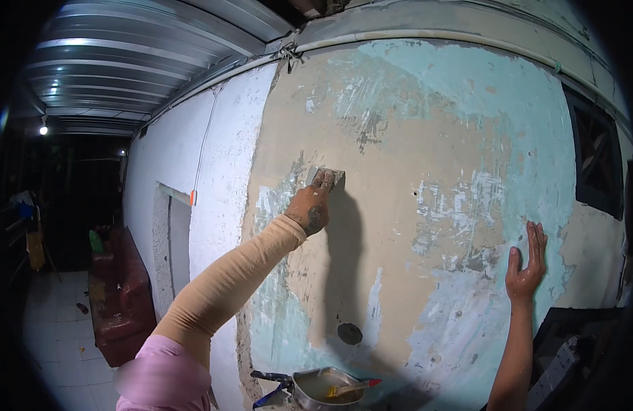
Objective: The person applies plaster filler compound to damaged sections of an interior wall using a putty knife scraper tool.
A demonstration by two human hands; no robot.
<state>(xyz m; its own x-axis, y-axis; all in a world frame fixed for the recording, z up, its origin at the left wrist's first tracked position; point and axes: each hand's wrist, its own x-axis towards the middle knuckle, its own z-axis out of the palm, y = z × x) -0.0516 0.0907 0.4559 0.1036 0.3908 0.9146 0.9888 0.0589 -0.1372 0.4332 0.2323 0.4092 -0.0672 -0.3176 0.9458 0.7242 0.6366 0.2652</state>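
My left hand [311, 203], at the end of a tan-sleeved arm, is closed on a small flat grey putty scraper [337, 177]. The scraper lies against the wall [392, 144], a patchwork of beige, pale turquoise and whitish areas with rough, flaking paint. My fingers press along its face and partly hide it. Further right, my right hand [526, 274] rests on the turquoise part of the wall, its fingers pointing up and its thumb apart. Nothing shows in that hand. Below, at the foot of the picture, stands a metal pan [328, 385] with a red-tipped tool [354, 388] lying in it.
A dark round hole [349, 333] is in the lower wall. A pale pipe [398, 34] runs along its top. At right are a dark-framed window [595, 152] and a dark object [577, 342]. Left are a white wall [224, 137], a doorway [178, 240] and a dark red sofa [121, 294].
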